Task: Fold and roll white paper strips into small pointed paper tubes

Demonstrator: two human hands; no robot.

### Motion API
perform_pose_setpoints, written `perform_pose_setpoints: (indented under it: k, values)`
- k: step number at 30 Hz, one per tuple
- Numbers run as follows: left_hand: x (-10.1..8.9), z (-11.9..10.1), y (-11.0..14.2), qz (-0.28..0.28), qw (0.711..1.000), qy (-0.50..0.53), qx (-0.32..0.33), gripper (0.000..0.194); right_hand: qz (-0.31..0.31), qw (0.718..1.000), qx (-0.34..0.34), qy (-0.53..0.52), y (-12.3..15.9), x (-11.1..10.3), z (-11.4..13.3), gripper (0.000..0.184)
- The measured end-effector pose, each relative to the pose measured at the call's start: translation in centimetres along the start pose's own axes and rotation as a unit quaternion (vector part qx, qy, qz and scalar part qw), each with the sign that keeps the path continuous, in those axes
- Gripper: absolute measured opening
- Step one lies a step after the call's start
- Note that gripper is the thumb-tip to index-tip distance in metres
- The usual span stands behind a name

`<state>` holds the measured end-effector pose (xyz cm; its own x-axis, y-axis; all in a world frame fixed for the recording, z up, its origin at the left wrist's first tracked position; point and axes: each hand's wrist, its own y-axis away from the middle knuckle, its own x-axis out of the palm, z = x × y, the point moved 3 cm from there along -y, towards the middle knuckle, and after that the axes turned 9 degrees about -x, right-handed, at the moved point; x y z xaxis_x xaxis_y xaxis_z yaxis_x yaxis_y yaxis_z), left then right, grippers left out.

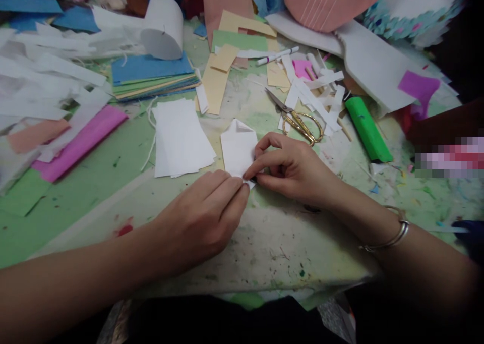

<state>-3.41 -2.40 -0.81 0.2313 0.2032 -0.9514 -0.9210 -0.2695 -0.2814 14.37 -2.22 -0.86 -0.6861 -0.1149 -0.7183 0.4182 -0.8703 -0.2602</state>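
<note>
A small white piece of paper (238, 147) lies on the table between my hands, its far corners folded in to a blunt point. My left hand (212, 208) pinches its near edge, fingers pressed together. From the other side, my right hand (291, 170) grips the same near edge between thumb and fingertips. The fold under my fingertips is mostly hidden. Just left of it sits a stack of white paper sheets (181, 139), slightly fanned. Gold-handled scissors (297, 119) rest beyond my right hand, their blades pointing up and left.
Stacked coloured paper (151, 76) and a white paper roll (162, 29) stand at the back left. White strips (45, 76) and a pink strip (83, 145) cover the left side. A green crepe roll (366, 129) lies right, near paper scraps (313, 92). The table's front edge (264, 286) is close.
</note>
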Motion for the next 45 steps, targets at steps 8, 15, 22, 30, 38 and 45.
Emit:
perform_pose_setpoints:
  k: [8,15,22,30,38,45]
  values:
    - [0.1,0.2,-0.6,-0.034,0.998,0.053,-0.022,0.024,0.007,1.0,0.001,0.012,-0.2,-0.1,-0.1,0.018]
    - [0.3,0.4,-0.6,-0.052,0.99,0.126,-0.029,0.019,0.016,1.0,0.015,-0.002,-0.3,-0.2,-0.1,0.018]
    - [0.5,0.6,-0.5,-0.013,0.992,0.123,-0.035,0.025,0.019,1.0,0.019,-0.007,-0.4,-0.2,-0.2,0.018]
    - [0.1,0.5,-0.2,-0.018,0.992,0.12,-0.025,0.026,0.014,0.999,0.035,-0.024,-0.5,-0.1,-0.3,0.015]
    - [0.0,0.3,-0.5,-0.03,0.991,0.127,-0.023,0.027,-0.026,0.993,0.099,-0.065,-0.2,-0.7,-1.3,0.017]
    - [-0.2,0.1,-0.4,-0.04,0.992,0.115,-0.032,0.028,-0.025,0.995,0.08,-0.047,-0.1,-0.3,-0.8,0.009]
